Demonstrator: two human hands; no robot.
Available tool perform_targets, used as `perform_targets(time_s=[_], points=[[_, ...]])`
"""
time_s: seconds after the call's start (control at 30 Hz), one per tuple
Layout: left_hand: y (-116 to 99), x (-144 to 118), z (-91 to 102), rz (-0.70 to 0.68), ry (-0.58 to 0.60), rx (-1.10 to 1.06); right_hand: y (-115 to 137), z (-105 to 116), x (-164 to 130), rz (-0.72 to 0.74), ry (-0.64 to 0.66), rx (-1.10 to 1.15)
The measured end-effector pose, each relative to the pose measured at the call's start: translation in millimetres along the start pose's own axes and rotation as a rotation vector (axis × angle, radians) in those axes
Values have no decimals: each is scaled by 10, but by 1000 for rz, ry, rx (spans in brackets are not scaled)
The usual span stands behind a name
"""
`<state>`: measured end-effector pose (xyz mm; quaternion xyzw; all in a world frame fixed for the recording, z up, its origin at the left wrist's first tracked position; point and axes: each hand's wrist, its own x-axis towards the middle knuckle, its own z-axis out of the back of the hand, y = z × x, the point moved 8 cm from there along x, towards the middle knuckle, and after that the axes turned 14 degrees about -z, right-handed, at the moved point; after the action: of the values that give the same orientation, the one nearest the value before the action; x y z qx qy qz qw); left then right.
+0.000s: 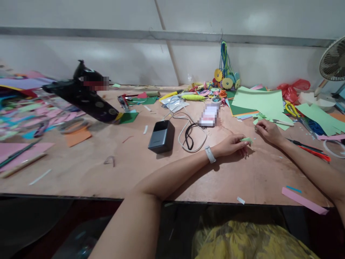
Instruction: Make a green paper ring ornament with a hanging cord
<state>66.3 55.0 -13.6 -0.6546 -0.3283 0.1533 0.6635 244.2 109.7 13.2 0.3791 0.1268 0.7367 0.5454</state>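
My left hand, with a pale band on its wrist, rests low over the table, its thumb and fingers pinched on a small piece of light green paper. To its right, my right hand is closed with the fingertips together; whether anything is between them is too small to make out. Just behind the right fingertips lie light green paper scraps and a pale, slim pen-like stick. Black-and-orange scissors lie partly behind my right forearm.
Left of my left hand are a dark power bank, a white cable and a phone. Green sheets, yellow-handled scissors and a fan stand behind. A black patterned object and paper scraps fill the left.
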Motion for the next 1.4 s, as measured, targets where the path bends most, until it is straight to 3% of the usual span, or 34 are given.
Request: perform_targets(time_s=[0.6,1.4], points=[[-4,4,-16,-9,27,4,-9,33,15,-69,26,42],[-31,16,-46,-31,35,-16,-30,37,5,-52,29,45]])
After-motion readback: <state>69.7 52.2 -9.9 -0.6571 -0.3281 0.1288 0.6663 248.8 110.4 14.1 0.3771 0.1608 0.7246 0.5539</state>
